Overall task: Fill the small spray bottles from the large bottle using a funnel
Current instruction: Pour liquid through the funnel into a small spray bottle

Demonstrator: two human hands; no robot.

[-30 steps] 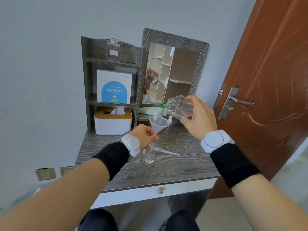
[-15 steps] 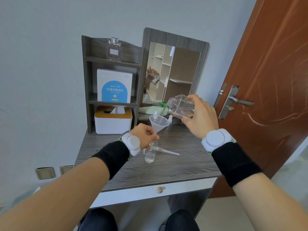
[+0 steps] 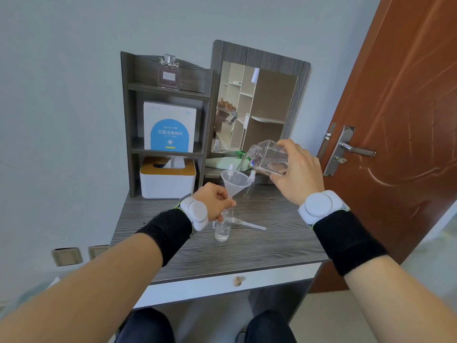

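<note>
Pouring step: right hand (image 3: 295, 177), fingers clamped round the tilted large bottle (image 3: 270, 158), streams liquid into the funnel (image 3: 236, 180) from its 2 o'clock. Left hand (image 3: 212, 203) pinches the funnel stem atop the small spray bottle (image 3: 222, 230), upright on the table (image 3: 272, 248). Next, likely: level the large bottle before overflow.

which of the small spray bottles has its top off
The small bottle standing under the funnel, held by the left hand. The bottles behind it wear white spray tops.
</note>
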